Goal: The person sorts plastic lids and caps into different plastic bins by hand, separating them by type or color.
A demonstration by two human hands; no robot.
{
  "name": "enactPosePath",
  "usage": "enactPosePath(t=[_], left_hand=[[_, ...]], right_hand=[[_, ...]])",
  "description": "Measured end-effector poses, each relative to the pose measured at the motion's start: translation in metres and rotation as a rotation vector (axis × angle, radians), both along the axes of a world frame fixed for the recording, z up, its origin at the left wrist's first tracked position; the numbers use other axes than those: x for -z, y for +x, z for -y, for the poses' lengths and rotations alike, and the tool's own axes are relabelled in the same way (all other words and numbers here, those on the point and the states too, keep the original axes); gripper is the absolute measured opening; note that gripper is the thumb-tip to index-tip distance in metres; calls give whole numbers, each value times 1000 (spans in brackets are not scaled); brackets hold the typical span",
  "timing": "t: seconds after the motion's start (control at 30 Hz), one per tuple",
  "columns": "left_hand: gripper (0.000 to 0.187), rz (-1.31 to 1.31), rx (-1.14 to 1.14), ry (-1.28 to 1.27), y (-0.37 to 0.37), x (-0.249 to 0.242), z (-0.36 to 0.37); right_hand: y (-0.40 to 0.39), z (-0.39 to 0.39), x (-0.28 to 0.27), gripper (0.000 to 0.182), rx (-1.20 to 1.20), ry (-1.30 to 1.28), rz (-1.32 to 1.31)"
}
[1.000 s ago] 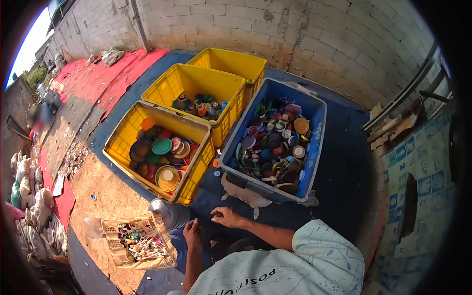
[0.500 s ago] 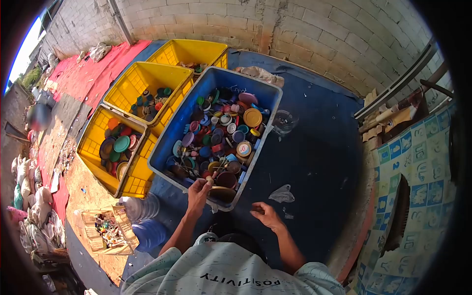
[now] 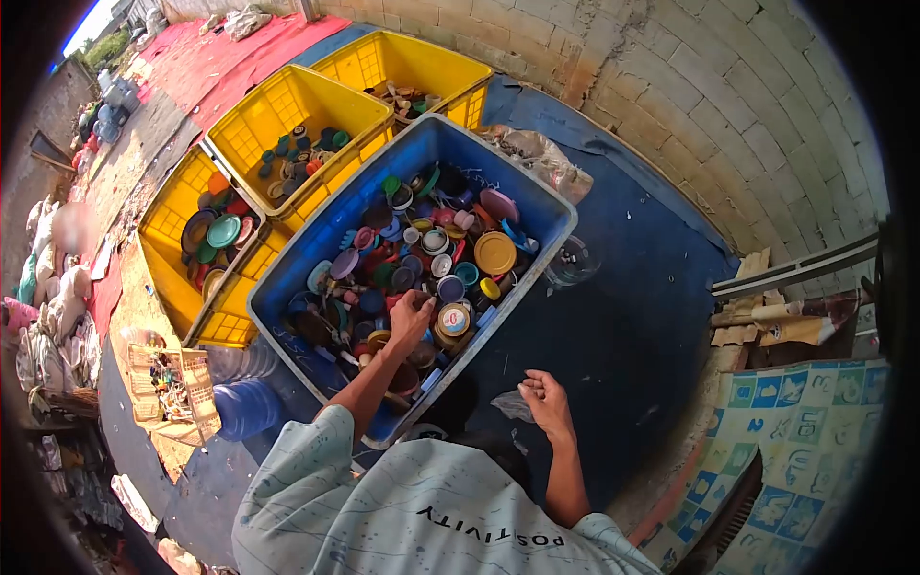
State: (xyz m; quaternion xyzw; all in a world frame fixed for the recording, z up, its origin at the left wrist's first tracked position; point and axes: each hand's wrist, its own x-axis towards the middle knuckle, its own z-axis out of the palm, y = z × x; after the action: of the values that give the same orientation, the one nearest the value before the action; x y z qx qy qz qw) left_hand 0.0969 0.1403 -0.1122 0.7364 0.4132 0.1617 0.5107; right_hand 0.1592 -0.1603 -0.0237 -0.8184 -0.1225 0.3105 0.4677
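A big blue bin (image 3: 270, 305) in front of me holds a jumble of plastic lids and caps. My left hand (image 3: 410, 321) reaches into it with fingers bent together among the caps; what they grip, if anything, is hidden. Close to those fingers lie a round lid with a label (image 3: 453, 319), a purple cap (image 3: 450, 288) and a teal ring-like cap (image 3: 467, 274). A wide orange-yellow lid (image 3: 494, 253) sits farther back in the pile. Outside the bin's right side, my right hand (image 3: 548, 404) hovers above the dark ground sheet, fingers loosely curled and apart, holding nothing visible.
Yellow crates with sorted lids stand left: a near crate (image 3: 158, 230), a middle crate (image 3: 331, 96) and a far crate (image 3: 422, 57). A small basket (image 3: 146, 383) and a blue water jug (image 3: 247, 410) are at lower left. A block wall (image 3: 671, 125) rises behind.
My left hand has moved from the bin's near edge forward into the caps; the pale small piece at its fingertips is no longer visible there. My right hand has shifted slightly right. The view has turned.
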Motion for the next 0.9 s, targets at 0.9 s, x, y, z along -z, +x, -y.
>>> enactPosePath(t=[0.9], left_hand=[[23, -372, -414, 186, 114, 27, -3]], right_hand=[[267, -212, -19, 35, -1013, 5, 317]])
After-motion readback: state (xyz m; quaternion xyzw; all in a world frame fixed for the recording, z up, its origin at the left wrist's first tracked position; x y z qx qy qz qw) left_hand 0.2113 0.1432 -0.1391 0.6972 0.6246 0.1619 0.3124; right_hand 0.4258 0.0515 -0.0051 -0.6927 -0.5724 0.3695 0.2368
